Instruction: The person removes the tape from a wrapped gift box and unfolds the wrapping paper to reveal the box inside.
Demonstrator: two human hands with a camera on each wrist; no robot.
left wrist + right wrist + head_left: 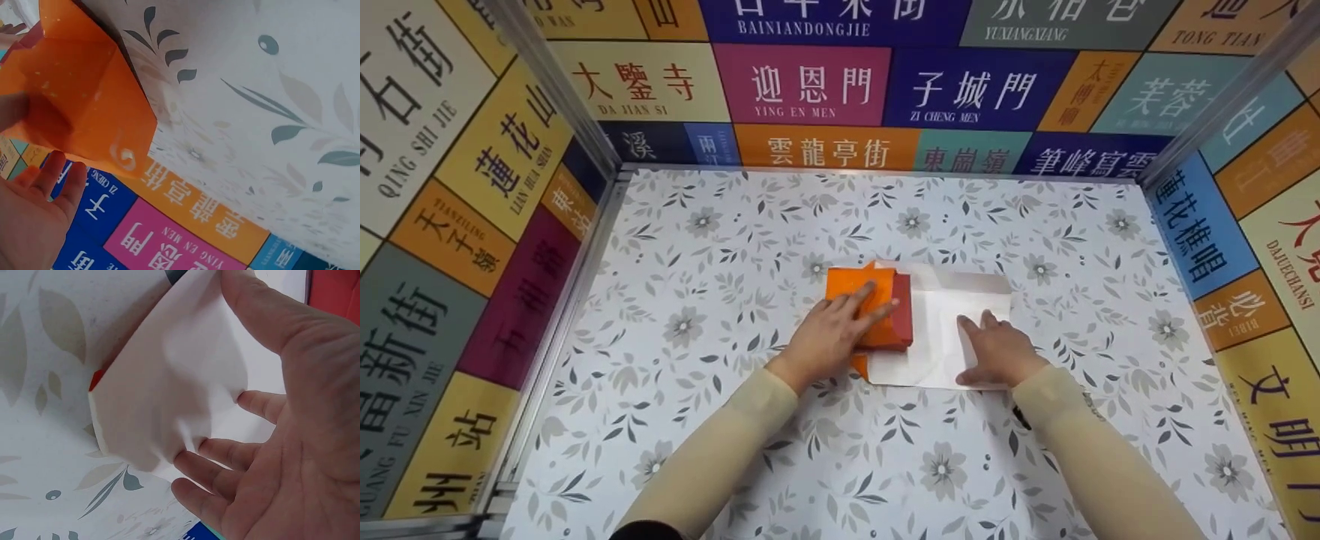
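Note:
In the head view a red box-like block lies partly wrapped in a sheet of paper, orange on one face and white on the other. My left hand rests on the orange fold over the block, its fingers extended. In the left wrist view a finger lies across the orange paper. To the right, the sheet's white face spreads over the table. My right hand touches that white part, fingers and thumb spread. Its fingertips dent the white paper in the right wrist view.
A floral cloth covers the table. Panels with printed characters stand along the back and both sides, joined by metal rails. An orange corner of the paper sticks out in front of the block.

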